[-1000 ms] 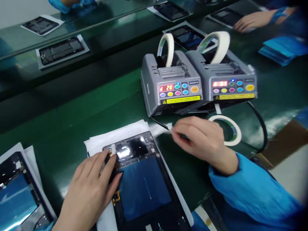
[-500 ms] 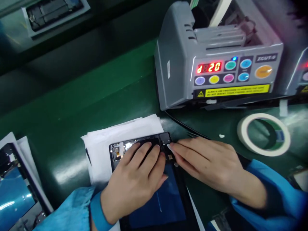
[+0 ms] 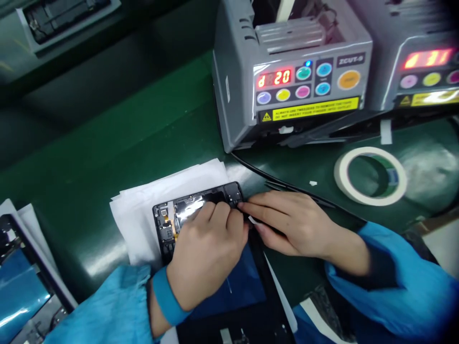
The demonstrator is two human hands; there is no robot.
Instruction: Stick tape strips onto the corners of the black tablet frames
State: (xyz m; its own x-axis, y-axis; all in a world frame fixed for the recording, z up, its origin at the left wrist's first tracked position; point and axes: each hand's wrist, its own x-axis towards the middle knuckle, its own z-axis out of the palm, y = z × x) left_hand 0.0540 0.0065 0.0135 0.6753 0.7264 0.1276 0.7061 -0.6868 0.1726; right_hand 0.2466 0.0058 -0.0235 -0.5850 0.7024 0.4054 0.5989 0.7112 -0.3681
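**Your left hand (image 3: pixel 206 253) has curled up on the tablet (image 3: pixel 251 282)**

The table (image 3: pixel 107 143) carries the tablet on paper (image 3: pixel 132 229), its lower end cut off. Your left fingers, straighter a moment ago, are bunched; you can't tell if they grip anything. Your right hand (image 3: pixel 304 227) pinches a white strip (image 3: pixel 253 220) at its edge.

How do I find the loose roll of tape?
Find the two grey machines with glowing red numbers. Look on the green table in front of them. The tape roll is the big white ring lying flat; the white scrap beside it is tiny.
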